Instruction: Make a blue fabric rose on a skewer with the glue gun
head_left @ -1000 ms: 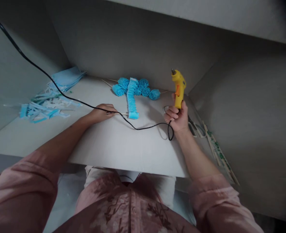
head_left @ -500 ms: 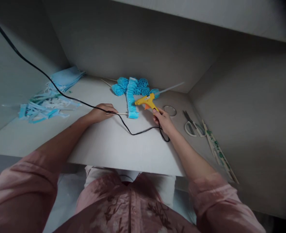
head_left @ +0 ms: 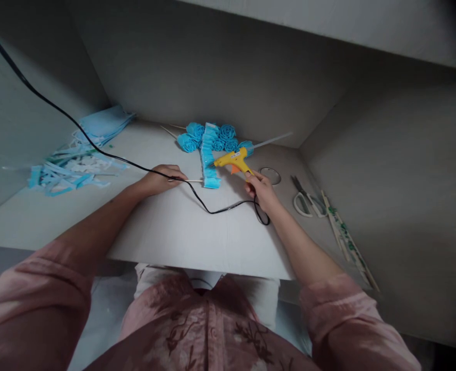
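My left hand (head_left: 164,179) is closed around a thin wooden stick (head_left: 195,181), whose far end meets the near end of a blue pleated strip (head_left: 208,159). That strip runs away from me across the table. In my right hand (head_left: 262,189) is a yellow hot glue gun (head_left: 233,158) with an orange trigger, its nozzle at the strip's right edge. A clear glue stick (head_left: 272,139) pokes out of its back. Several blue fabric roses (head_left: 228,132) on sticks lie behind and beside the strip, partly hidden by it and the gun.
A black cord (head_left: 73,121) crosses over my left hand to the gun. On the left lie cut blue and white scraps (head_left: 71,172) and a stack of blue face masks (head_left: 106,123). To the right are a wire ring (head_left: 270,175), scissors (head_left: 308,201) and wooden sticks with green bits (head_left: 346,234).
The glue gun's nozzle has shifted very slightly left and away from me along the strip. My left hand and the stick hold their place.
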The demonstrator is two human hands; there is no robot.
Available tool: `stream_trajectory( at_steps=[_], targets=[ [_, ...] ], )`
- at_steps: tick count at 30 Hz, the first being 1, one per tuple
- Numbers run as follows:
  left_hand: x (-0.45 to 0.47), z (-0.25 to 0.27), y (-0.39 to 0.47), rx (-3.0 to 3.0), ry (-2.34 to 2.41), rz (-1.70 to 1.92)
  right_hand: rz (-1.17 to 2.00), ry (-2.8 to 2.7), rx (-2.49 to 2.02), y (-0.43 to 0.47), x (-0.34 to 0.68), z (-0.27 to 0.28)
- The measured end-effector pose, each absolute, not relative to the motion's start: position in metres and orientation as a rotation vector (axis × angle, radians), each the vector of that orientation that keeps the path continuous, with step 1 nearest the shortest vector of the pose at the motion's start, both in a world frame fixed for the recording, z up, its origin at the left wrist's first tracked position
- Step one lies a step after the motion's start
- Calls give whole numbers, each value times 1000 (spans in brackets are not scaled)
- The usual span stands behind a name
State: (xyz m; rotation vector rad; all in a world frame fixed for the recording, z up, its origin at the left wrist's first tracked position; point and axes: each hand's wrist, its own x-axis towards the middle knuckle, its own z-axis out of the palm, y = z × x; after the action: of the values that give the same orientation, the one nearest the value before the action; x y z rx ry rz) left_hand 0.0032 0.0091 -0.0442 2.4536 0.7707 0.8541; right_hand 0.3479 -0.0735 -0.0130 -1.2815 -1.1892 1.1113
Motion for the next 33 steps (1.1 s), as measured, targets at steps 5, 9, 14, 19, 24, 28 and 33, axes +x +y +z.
stream_trajectory(
  at_steps=[5,9,14,19,24,28,33],
  targets=[
    [3,-43,8,2440,778,850,1112,-1226,-1329,-73,348,-13],
    [3,-43,8,2437,766,854,1263,-1053,-1086,-72,356,-1],
    [4,-41,6,2468,877,796,1343,-856,-584,-80,384,32],
    [5,-42,5,2447,957,738,1179,-794,-548,-93,402,52],
    [5,-43,6,2443,923,784,1272,-861,-711,-90,378,41],
    [4,-43,6,2412,868,822,1412,-850,-876,-80,358,19],
    [6,-42,6,2428,827,818,1318,-889,-1065,-69,356,-4]
  ],
)
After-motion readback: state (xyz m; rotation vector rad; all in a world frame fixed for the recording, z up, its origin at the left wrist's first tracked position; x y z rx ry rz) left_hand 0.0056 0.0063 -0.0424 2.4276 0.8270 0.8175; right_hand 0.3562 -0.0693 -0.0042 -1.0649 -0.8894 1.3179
